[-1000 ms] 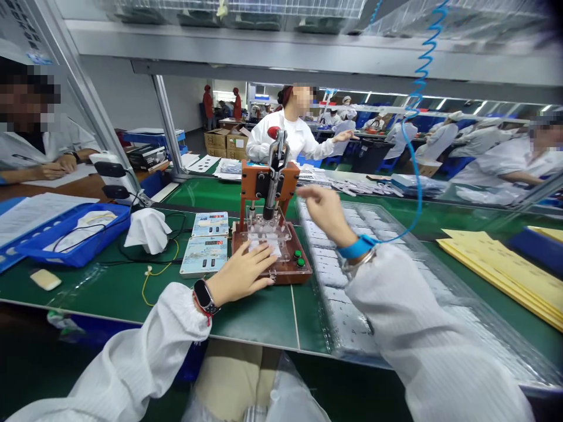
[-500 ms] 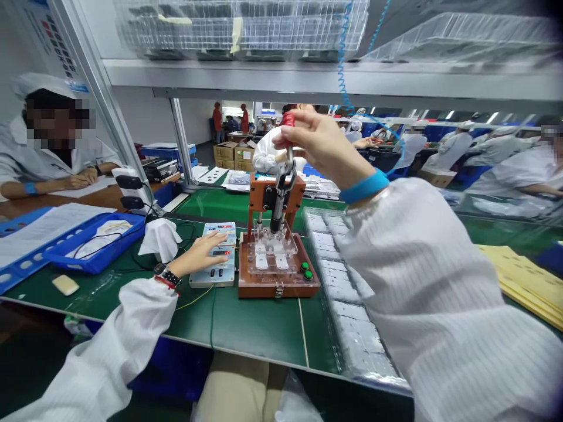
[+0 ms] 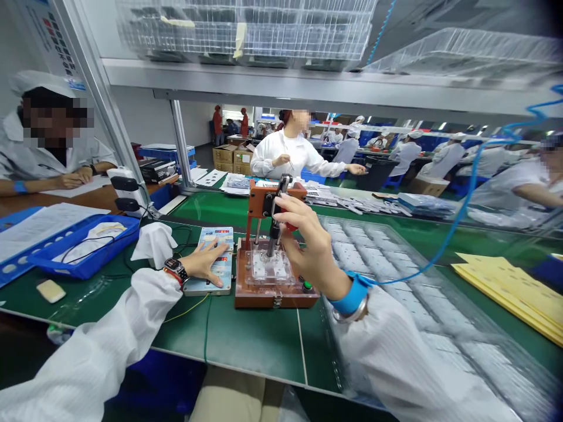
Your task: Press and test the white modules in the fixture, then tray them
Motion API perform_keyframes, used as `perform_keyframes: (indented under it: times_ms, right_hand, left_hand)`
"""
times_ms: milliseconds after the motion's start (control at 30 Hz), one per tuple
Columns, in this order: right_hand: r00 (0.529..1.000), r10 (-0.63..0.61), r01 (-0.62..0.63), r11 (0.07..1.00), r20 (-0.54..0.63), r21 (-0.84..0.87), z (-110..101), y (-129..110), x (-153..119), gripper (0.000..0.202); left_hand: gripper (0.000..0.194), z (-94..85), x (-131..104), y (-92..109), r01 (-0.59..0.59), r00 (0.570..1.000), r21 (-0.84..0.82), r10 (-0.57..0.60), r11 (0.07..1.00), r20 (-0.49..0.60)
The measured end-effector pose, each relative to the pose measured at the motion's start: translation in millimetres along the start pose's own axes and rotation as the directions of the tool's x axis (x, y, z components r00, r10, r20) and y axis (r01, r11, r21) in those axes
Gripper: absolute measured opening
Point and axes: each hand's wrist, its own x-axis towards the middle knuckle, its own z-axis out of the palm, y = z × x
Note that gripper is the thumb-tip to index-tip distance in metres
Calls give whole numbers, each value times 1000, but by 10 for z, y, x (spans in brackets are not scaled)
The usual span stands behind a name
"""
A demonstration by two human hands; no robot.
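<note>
- One red handle (image 3: 291,225) down, was up
- Right hand (image 3: 310,249): fingers curled round it
- Left hand (image 3: 203,263): fingers spread over display boxes (image 3: 226,271)

"Where does the camera look from?"
"The wearer's head, forward and down across the green bench (image 3: 250,340) (quite a wide view)."
"How near?"
"Right sleeve (image 3: 404,351) close, press (image 3: 250,298) within arm's reach, standing person in white (image 3: 294,153) well beyond."
</note>
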Motion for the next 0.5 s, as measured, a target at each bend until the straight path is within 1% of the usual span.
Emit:
perform_keyframes:
  times_ms: [67,133,200,267,333,433,500]
  right_hand:
    - [999,32,-32,999,37,2,-108,-57,-52,38]
    - [996,84,-84,996,17,-18,-238,-104,-189,44]
    - [988,151,-152,987,-12,-61,-374,-106,-416,47]
    - [969,245,-245,961,-9,-127,-517,-50,-702,45]
    - [923,384,-377,905,2,-197,-668,43,-1001,40]
    - [813,581,-563,777,-22,-283,-889,184,-1400,35]
    - [747,663,-641,702,-41,-311,-1012,251,-1612,37]
  left_hand:
    - [105,-9,14,-3,-3,1000,6,3,1000,-11]
    - [104,-23,2,-18,2,1000,7,-2,1000,-22]
    - [103,-40,-43,-51,15,999,-2,-15,1000,-37]
    - [100,-53,-112,-95,29,998,-14,-29,999,-64]
    - [98,-58,-185,-135,39,995,-22,-41,999,-94]
    - [101,-51,-256,-160,53,992,-23,-55,998,-110]
    - [106,-43,-265,-156,58,992,-24,-60,998,-109]
